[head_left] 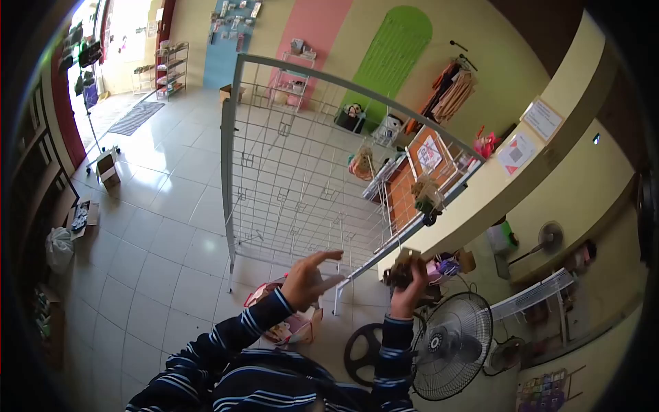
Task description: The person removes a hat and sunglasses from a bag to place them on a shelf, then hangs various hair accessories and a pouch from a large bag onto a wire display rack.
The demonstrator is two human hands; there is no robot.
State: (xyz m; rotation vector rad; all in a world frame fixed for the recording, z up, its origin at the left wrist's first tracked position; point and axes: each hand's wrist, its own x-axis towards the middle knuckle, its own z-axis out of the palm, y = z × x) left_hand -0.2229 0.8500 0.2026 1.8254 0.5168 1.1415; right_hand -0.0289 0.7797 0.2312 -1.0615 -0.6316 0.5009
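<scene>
My left hand (310,280) reaches out in front of the lower edge of a wire grid rack (295,165), its fingers apart and nothing between them. To its right, my right hand (410,292) is closed around a small brown item on a card (403,268), near the rack's lower right corner. What the item is cannot be made out. Small wire hooks hang on the grid. Several small packaged items (427,192) hang at the rack's right edge. Below my left hand a red-rimmed basket (302,328) with things in it stands on the floor.
A standing fan (453,347) is close to my right arm. The cream wall edge (473,185) runs along the right, bearing paper signs (516,154). Boxes (84,218) and a white bag (60,248) lie at the left. Shelves (171,69) and hanging clothes (449,89) are farther back.
</scene>
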